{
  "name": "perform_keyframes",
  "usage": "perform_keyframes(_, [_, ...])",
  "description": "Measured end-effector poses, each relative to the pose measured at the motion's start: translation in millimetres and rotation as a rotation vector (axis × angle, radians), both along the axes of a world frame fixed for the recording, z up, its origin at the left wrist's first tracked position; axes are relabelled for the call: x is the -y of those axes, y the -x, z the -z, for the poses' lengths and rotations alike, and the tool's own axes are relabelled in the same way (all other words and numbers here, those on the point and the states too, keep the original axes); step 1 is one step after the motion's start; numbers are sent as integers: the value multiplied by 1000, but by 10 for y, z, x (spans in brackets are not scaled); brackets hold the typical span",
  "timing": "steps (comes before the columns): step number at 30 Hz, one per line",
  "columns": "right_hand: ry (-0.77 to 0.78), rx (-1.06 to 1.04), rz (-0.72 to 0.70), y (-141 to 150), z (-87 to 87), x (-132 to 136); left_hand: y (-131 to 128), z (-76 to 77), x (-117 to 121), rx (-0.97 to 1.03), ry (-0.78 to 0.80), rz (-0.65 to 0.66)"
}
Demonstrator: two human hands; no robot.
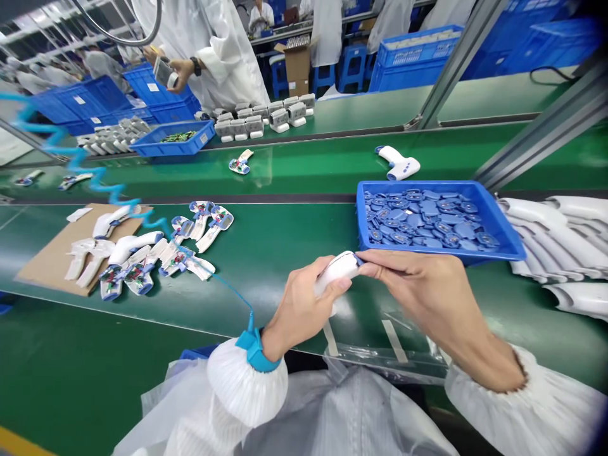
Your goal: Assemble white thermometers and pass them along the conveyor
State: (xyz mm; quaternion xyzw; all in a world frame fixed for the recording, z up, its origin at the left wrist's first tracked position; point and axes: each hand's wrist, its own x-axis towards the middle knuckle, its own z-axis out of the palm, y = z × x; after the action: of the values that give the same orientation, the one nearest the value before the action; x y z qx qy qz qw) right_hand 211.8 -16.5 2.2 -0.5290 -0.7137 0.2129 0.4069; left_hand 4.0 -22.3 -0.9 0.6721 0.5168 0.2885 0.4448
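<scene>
Thermometer housing, curved white plastic, in left hand, right hand.

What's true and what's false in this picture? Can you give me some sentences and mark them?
The left hand holds a white plastic housing. True.

The blue tray is full of green parts. False: it holds blue parts.

A blue coiled cord runs from a strap on the left wrist. True.

The cardboard sheet lies on the floor. False: it lies on the green conveyor belt.
</scene>
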Motion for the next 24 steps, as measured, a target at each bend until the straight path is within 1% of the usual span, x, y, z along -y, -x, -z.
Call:
perform_keyframes(2, [-80, 43, -2, 20, -15, 9, 8, -11, -12, -26, -7, 12])
perform_keyframes(4, [-79, 52, 9, 53, -7, 11, 8, -10, -24, -39, -25, 33])
perform_keyframes(6, [3, 23, -22, 109, 32, 17, -4, 19, -36, -64, -65, 74])
perform_keyframes(8, [122, 10, -56, 184, 101, 39, -22, 75, -46, -162, -142, 96])
perform_keyframes(9, [159, 10, -47, 221, 143, 57, -27, 107, -49, -238, -189, 97])
perform_keyframes(11, [185, 3, 21, 273, 221, 106, -16, 167, -43, -376, -283, 88])
perform_keyframes(12, [186, -13, 54, 281, 251, 132, 1, 193, -32, -409, -326, 90])
perform_keyframes(14, [201, -65, 78, 264, 286, 181, 46, 240, 3, -385, -381, 81])
perform_keyframes(15, [230, -90, 64, 248, 293, 201, 66, 268, 22, -348, -390, 24])
perform_keyframes(17, [311, -108, -20, 234, 302, 236, 78, 340, 42, -294, -365, -176])
perform_keyframes(19, [360, -57, -139, 282, 323, 277, 49, 431, 11, -299, -325, -386])
perform_keyframes(20, [349, -13, -172, 332, 340, 303, 28, 474, -25, -314, -319, -444])
perform_keyframes(21, [313, 30, -169, 392, 361, 333, 9, 510, -71, -331, -323, -460])
perform_keyframes(22, [263, 54, -136, 456, 380, 363, 0, 532, -120, -342, -331, -459])
perform_keyframes(24, [207, 30, -40, 562, 402, 404, 25, 529, -197, -328, -322, -414])
